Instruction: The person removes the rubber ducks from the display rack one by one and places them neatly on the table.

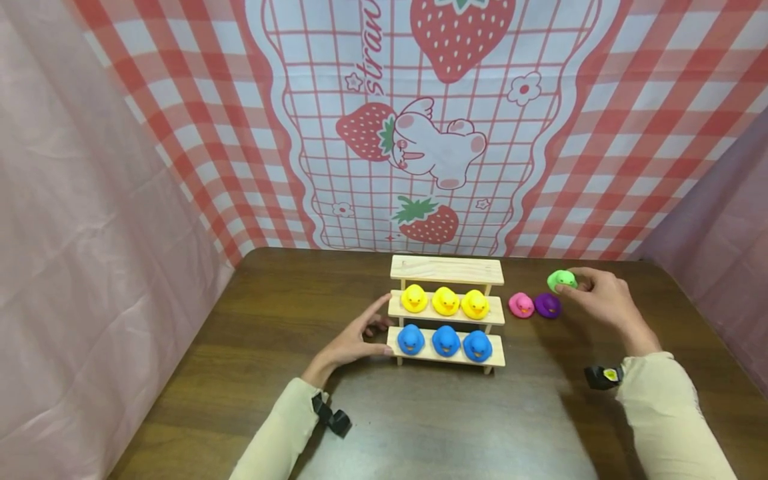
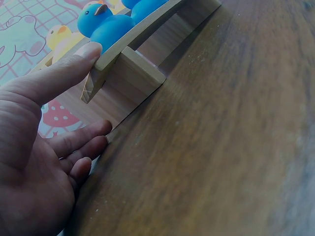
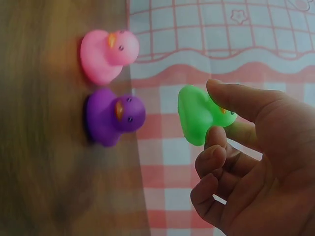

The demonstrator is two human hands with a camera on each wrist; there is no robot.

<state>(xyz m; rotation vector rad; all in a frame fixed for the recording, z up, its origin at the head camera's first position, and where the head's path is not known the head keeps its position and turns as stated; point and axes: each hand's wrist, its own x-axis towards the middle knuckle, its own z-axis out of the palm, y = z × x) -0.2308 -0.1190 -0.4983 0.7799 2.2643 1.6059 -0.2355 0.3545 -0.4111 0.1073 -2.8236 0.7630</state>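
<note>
My right hand pinches a green rubber duck between thumb and fingers, lifted off the table at the right. On the table just left of that hand sit a pink rubber duck and a purple rubber duck, side by side. My left hand rests spread against the left side of a three-step wooden display shelf. Its thumb touches the end of the lowest step. Three yellow ducks stand on the middle step and three blue ducks on the lowest; the top step is bare.
The shelf stands on a brown wooden table. A red checked strawberry cloth hangs behind the table's back edge. Pale pink curtains close off both sides. Black wrist cameras are strapped to both wrists.
</note>
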